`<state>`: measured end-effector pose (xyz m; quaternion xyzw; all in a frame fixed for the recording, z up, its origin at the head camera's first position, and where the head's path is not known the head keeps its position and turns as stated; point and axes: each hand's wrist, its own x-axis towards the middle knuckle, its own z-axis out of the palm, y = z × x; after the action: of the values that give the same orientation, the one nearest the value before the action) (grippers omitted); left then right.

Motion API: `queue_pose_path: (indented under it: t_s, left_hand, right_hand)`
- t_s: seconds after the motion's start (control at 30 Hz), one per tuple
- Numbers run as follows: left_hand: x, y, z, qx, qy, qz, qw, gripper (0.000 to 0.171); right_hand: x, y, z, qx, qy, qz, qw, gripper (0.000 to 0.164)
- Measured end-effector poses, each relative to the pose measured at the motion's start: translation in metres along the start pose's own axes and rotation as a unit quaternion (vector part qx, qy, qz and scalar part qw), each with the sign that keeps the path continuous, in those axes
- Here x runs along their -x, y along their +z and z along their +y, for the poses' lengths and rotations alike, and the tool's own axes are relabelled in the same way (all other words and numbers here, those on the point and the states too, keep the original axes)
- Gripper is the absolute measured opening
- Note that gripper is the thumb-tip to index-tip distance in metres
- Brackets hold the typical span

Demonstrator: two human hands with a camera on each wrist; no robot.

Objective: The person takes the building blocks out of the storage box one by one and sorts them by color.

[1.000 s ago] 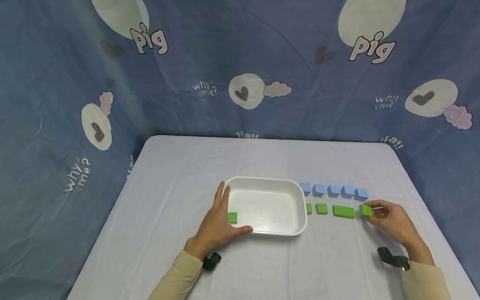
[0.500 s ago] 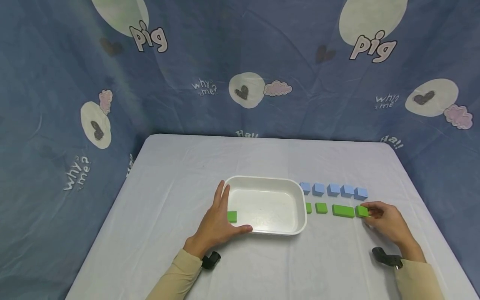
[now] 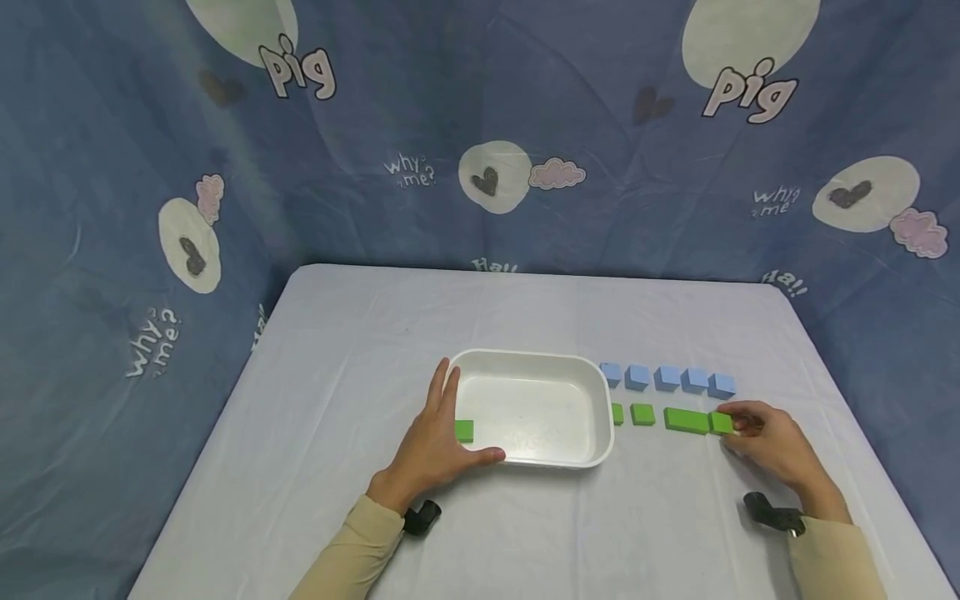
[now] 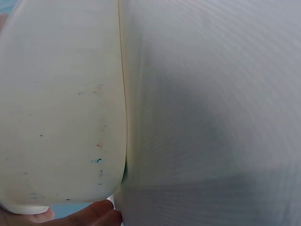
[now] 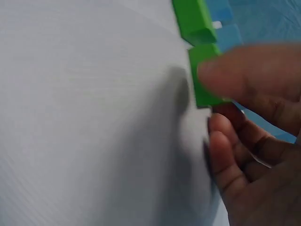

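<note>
A white tray (image 3: pixel 534 408) lies mid-table. At its left end rests my left hand (image 3: pixel 429 450), fingers straight and spread along the left side, thumb along the front rim. Just right of that hand, a small green block (image 3: pixel 464 431) shows inside the tray. In the left wrist view the tray's pale wall (image 4: pixel 61 108) fills the left side. My right hand (image 3: pixel 776 442) pinches a small green block (image 3: pixel 721 423) at the right end of a green row. That block sits end to end with a long green block (image 3: pixel 686 421); whether they touch is unclear.
Two more small green blocks (image 3: pixel 642 414) continue the row toward the tray, one partly hidden by its rim. Behind runs a row of several blue blocks (image 3: pixel 667 379). A white cloth (image 3: pixel 360 333) covers the table; a blue printed curtain (image 3: pixel 375 217) hangs behind.
My right hand has moved left with its small green block, closing the gap to the long green block. My left hand and the tray keep their places.
</note>
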<state>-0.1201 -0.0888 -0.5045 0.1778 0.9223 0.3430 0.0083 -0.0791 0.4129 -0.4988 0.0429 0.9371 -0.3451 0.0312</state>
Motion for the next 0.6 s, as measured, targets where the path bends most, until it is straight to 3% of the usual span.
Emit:
queue_pose_path:
  t_s: [0.23,0.47,0.6]
  left_hand:
    - [0.0,-0.001,0.0,0.0,-0.005,-0.005,1.0,0.14]
    - [-0.001,0.0,0.0,0.001,-0.009,-0.006,0.9999,0.141]
    - [-0.001,0.0,0.001,0.001,-0.012,-0.007,0.9999,0.141]
  right_hand:
    - [0.002,-0.014,-0.003,-0.051,-0.01,0.042,0.998,0.045]
    - [0.0,-0.027,-0.019,-0.081,-0.025,0.1,0.991,0.042]
    - [-0.004,-0.03,-0.029,-0.102,-0.039,0.111,0.988,0.038]
